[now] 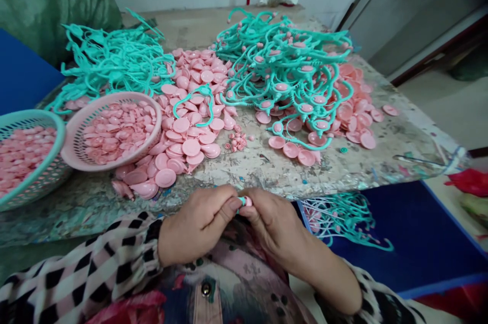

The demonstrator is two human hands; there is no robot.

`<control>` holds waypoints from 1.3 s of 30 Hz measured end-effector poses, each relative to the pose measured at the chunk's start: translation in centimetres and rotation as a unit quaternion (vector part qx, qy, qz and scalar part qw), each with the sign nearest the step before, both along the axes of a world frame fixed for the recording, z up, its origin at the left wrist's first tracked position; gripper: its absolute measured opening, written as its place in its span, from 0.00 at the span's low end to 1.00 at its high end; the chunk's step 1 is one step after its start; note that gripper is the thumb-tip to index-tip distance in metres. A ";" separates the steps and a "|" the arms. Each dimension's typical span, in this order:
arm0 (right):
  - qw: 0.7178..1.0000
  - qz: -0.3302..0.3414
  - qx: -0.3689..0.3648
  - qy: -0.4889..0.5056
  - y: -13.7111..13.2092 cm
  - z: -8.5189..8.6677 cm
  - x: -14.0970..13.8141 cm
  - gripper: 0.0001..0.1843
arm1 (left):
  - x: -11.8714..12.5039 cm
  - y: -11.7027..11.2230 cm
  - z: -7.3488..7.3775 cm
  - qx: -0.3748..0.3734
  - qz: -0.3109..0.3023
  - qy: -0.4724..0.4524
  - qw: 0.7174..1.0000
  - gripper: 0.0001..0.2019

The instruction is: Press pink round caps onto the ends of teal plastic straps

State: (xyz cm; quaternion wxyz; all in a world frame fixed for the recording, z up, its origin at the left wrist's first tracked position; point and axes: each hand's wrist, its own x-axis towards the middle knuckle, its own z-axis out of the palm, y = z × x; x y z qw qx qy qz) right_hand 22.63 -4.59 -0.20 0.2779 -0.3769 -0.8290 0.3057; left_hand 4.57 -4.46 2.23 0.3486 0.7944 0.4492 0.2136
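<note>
My left hand point(202, 222) and my right hand point(280, 225) meet over my lap at the table's front edge. My left hand's thumb and fingers are closed on a teal plastic tube point(241, 201), which looks like part of a toy stethoscope; most of it is hidden. A small pink cap point(248, 201) sits at the tube's end, pinched in my right hand. Just beyond my hands lies a little heap of small pink caps point(238, 140). A single curved teal tube point(204, 91) rests on the pile of pink teardrop-shaped plastic pieces point(190, 147).
At the left stand a pink basket point(68, 147) and a teal basket point(57, 126), both full of small pink parts. Teal tubes point(114, 62) heap behind them. Tubes with pink ovals point(282, 60) pile up right of centre. A blue box point(404, 232) holding teal tubes sits below the table's right side.
</note>
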 end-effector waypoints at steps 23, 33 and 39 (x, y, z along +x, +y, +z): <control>0.988 0.004 0.148 -0.041 -0.2 -0.2 -0.3 0.14 | -0.1 -1.0 0.4 0.055 -0.009 0.057 0.997 0.14; 0.988 0.032 -0.127 0.079 0.7 0.6 -0.7 0.18 | -0.1 -0.6 0.1 0.045 0.013 0.036 0.998 0.13; 0.986 -0.025 0.161 -0.027 0.9 -0.3 -1.0 0.13 | -0.2 0.2 1.3 -0.031 0.070 -0.013 0.997 0.15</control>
